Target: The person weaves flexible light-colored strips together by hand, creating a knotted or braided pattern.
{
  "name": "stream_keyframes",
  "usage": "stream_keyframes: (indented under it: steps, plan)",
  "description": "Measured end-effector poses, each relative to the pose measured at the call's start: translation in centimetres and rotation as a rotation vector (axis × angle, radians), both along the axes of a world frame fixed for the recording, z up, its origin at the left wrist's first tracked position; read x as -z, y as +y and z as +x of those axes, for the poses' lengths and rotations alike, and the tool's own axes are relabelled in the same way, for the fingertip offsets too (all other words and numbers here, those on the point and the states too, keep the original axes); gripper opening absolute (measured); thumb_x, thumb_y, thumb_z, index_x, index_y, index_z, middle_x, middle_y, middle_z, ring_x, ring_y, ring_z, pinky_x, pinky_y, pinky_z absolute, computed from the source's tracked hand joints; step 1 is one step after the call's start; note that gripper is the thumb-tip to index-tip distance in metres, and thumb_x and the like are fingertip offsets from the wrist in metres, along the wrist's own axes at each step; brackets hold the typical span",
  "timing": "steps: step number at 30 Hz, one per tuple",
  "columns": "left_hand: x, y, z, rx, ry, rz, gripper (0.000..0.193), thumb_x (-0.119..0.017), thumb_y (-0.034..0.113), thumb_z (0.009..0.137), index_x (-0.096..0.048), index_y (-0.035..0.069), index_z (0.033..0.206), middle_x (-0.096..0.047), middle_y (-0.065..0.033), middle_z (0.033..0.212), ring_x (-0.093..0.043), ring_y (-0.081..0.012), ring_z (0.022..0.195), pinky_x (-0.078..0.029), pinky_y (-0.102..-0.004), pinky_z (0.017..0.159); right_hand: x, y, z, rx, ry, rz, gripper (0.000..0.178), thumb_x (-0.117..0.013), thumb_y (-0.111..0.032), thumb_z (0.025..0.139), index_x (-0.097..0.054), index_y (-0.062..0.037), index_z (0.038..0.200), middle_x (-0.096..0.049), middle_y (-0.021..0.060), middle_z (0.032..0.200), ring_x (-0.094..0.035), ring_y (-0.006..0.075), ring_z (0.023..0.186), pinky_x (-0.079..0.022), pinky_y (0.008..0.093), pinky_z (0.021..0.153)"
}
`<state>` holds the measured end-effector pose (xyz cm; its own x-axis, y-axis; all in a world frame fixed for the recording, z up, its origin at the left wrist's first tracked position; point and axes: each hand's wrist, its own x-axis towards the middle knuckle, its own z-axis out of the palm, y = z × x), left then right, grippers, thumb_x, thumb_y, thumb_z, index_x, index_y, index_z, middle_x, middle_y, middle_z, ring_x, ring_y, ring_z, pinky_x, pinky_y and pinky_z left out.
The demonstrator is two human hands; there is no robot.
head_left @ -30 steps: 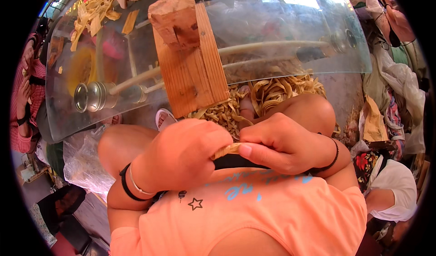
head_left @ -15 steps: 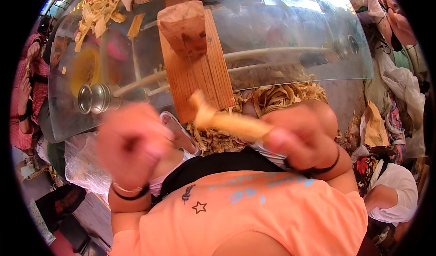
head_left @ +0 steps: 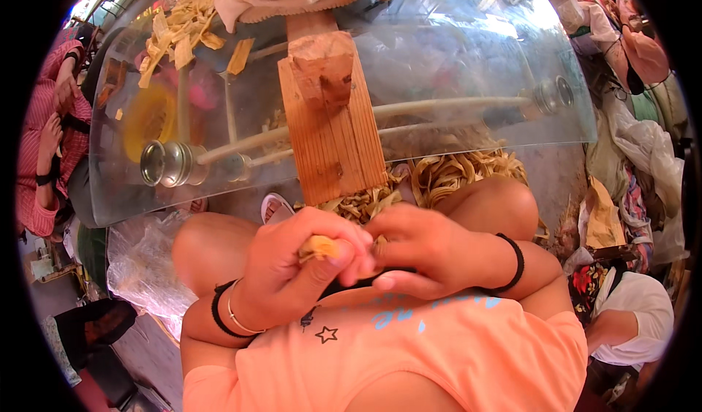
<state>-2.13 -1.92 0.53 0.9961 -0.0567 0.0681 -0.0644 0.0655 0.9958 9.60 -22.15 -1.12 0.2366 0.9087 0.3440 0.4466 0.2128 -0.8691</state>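
My left hand (head_left: pixel 307 255) is closed around a rolled, tan-yellow dried plant strip (head_left: pixel 319 248); one ragged end pokes out beside the thumb. Pressed up against it, my right hand (head_left: pixel 424 255) has curled fingers, and a small bit of the same tan material shows at them. Most of the strip is hidden inside the hands. Both are held low in front of my body, over my lap. Just beyond them, an upright wooden block (head_left: pixel 322 61) stands on a wooden plank (head_left: pixel 336 149) that juts over the glass table's edge.
Loose tan strips (head_left: pixel 183 35) lie on the glass tabletop (head_left: pixel 453 68) at the far left. More strips (head_left: pixel 468 174) are heaped below the table's near edge. Clear plastic (head_left: pixel 146 266) is at my left. Other people sit at the left (head_left: pixel 55 134) and right (head_left: pixel 636 302).
My hands have come together from apart. The left moved right and closed on the strip, which had stuck out from my right hand. My view has shifted slightly.
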Motion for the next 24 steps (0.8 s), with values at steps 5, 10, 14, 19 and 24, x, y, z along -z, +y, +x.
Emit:
stream_keyframes:
  steps: [5, 10, 14, 19, 24]
  plan:
    - [0.2, -1.4, -0.2, 0.073, 0.012, 0.272, 0.042, -0.064, 0.009, 0.092, -0.041, -0.003, 0.124, -0.065, -0.0155, 0.094, -0.069, -0.0219, 0.075, -0.054, -0.0323, 0.064, -1.3, -0.3, 1.0, 0.06, -0.008, -0.068, 0.03, -0.073, -0.031, 0.086, -0.058, -0.0049, 0.085, -0.055, 0.0109, 0.079, -0.056, 0.0306, 0.069, -0.046, 0.0395, 0.059]
    - [1.1, -1.6, 0.6, 0.134, -0.26, 0.377, 0.061, -0.064, 0.014, 0.082, -0.037, -0.01, 0.131, -0.062, -0.0208, 0.099, -0.069, -0.0331, 0.08, -0.056, -0.0371, 0.069, -0.5, 0.0, -0.4, 0.154, -0.127, -0.022, 0.022, -0.07, -0.022, 0.089, -0.057, -0.0049, 0.083, -0.053, 0.0101, 0.072, -0.054, 0.03, 0.062, -0.044, 0.0389, 0.052]
    - [1.4, -1.7, 0.9, 0.141, -0.337, 0.419, 0.066, -0.062, 0.023, 0.083, -0.037, -0.011, 0.134, -0.061, -0.0206, 0.091, -0.067, -0.0328, 0.075, -0.054, -0.0365, 0.066, -0.7, -0.1, -0.4, 0.128, -0.059, -0.033, 0.022, -0.065, -0.016, 0.092, -0.055, -0.0039, 0.077, -0.05, 0.0106, 0.064, -0.052, 0.03, 0.055, -0.042, 0.0401, 0.049]
    - [0.8, -0.4, 0.5, 0.165, -0.061, 0.115, 0.06, -0.057, 0.031, 0.088, -0.04, -0.008, 0.13, -0.05, -0.0113, 0.065, -0.051, -0.0193, 0.057, -0.041, -0.0317, 0.053, -0.4, -0.5, -0.8, 0.059, 0.179, 0.092, 0.029, -0.061, -0.01, 0.094, -0.052, -0.0031, 0.067, -0.044, 0.0096, 0.056, -0.046, 0.029, 0.046, -0.035, 0.0407, 0.045]
    - [1.6, -1.2, 0.6, -0.068, 0.015, -0.166, 0.027, -0.05, 0.012, 0.095, -0.042, -0.002, 0.117, -0.048, -0.0055, 0.066, -0.04, -0.0092, 0.056, -0.036, -0.0253, 0.056, -0.8, -1.0, 0.6, 0.006, 0.183, -0.016, 0.025, -0.065, -0.011, 0.093, -0.056, -0.0035, 0.071, -0.049, 0.0081, 0.059, -0.048, 0.0226, 0.047, -0.036, 0.0335, 0.044]
